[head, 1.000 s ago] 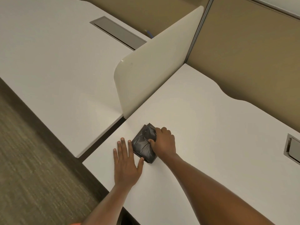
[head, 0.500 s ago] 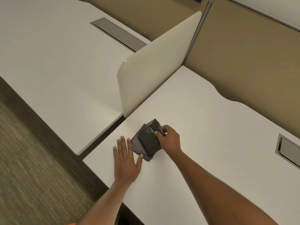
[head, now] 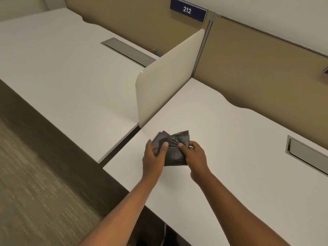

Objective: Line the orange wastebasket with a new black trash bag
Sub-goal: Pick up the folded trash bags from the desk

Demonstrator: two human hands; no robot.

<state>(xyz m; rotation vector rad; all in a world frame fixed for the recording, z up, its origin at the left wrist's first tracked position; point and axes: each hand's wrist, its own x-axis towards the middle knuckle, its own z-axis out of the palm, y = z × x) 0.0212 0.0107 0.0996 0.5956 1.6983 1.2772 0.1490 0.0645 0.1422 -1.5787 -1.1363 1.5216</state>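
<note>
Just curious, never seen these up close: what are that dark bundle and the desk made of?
Bundle: looks like thin black plastic film, folded in layers; it is creased with a dull sheen, and both hands pinch it. Desk: a smooth matte white top, probably laminate; the core is not visible.

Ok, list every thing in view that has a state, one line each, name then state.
black trash bags: folded flat, several in a stack, held in both hands above the desk
left hand: shut on the stack, thumb on top
right hand: shut on the top bag, pinching its edge
cable hatch: lid closed, as far as shows
orange wastebasket: not in view
</note>
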